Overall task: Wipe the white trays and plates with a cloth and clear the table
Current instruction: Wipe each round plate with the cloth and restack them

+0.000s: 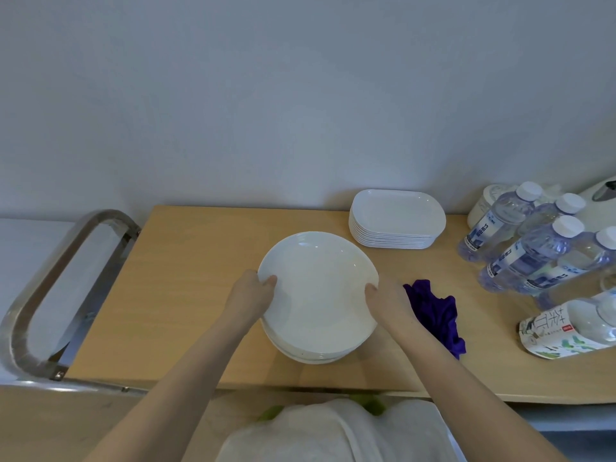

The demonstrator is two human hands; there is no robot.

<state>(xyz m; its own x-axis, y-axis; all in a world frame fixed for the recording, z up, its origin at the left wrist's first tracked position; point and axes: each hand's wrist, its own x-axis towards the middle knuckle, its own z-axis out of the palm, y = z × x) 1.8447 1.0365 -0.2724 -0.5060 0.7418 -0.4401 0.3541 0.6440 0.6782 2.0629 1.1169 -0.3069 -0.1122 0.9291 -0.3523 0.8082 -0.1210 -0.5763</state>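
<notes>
White round plates (318, 295) sat in a stack near the front middle of the wooden bench (186, 295), and both hands were on the top one. In the head view, the left hand (250, 296) took the left rim with its thumb hooked over the edge onto the upper face, the other fingers out of sight beneath. The right hand (388, 300) mirrored it on the right rim, thumb on top, fingers hidden under the edge. Each grip was thus partly closed on the top plate; whether that plate was lifted clear of the ones below could not be told, though it looked offset from the stack. Holding it at opposite sides seemed meant to keep it level and let it be carried or set down squarely.

Both forearms reached forward from the bottom of the view, converging slightly, wrists low and near the bench.

Purple cloth (433, 315) lay crumpled just beside the right wrist, unheld, so wiping was probably paused for moving plates. Oblong white trays (396, 218) stood stacked by the wall behind the plates, well apart from the hands. Water bottles (526, 248) crowded the right end, with a tea bottle (566, 331) lying on its side in front. A metal handle (66, 288) curved beyond the bench's left end.
</notes>
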